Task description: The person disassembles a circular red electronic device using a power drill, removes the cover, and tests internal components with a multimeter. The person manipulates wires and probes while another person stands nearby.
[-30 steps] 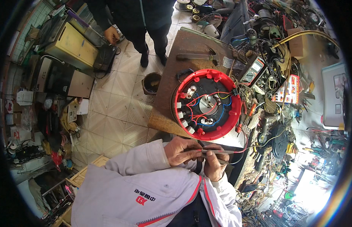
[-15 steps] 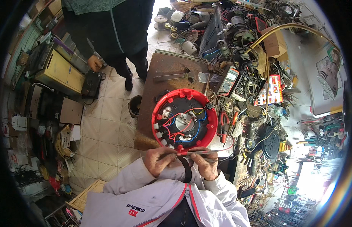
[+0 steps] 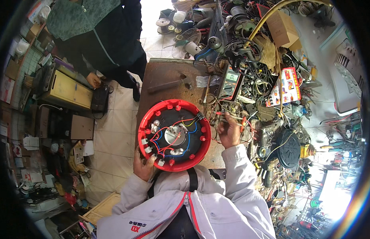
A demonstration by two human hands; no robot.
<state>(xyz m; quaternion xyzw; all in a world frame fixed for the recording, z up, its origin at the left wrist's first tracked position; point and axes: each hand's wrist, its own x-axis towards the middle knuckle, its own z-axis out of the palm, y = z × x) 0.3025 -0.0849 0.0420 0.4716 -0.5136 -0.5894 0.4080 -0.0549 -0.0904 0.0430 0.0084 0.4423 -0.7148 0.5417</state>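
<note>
A round red plastic housing [image 3: 205, 145] lies open side up at the near part of the table. On its black inner base sit a pale metal disc [image 3: 175, 136], white connectors [image 3: 148, 149] and red, blue and yellow wires. My left hand [image 3: 143, 166] grips the lower left of the rim, its thumb by a white connector. To the right of the housing, my right hand [image 3: 229, 131] pinches slim rods that look like test probes; their ends are hard to make out. Beyond it stands a multimeter [image 3: 231, 81] with its display lit.
A hammer [image 3: 165, 86] lies on the brown table [image 3: 153, 71]. Tangled cables, a colourful box [image 3: 288, 89] and a black round cover [image 3: 286, 148] crowd the right side. A yellow lamp arm [image 3: 268, 16] arches overhead. Another person [image 3: 101, 36] stands at far left beside a yellow cabinet [image 3: 69, 88].
My hands have parted from the slim rods held at the near rim. The left has moved onto the rim; the right has gone right and away with the rods. The view has shifted.
</note>
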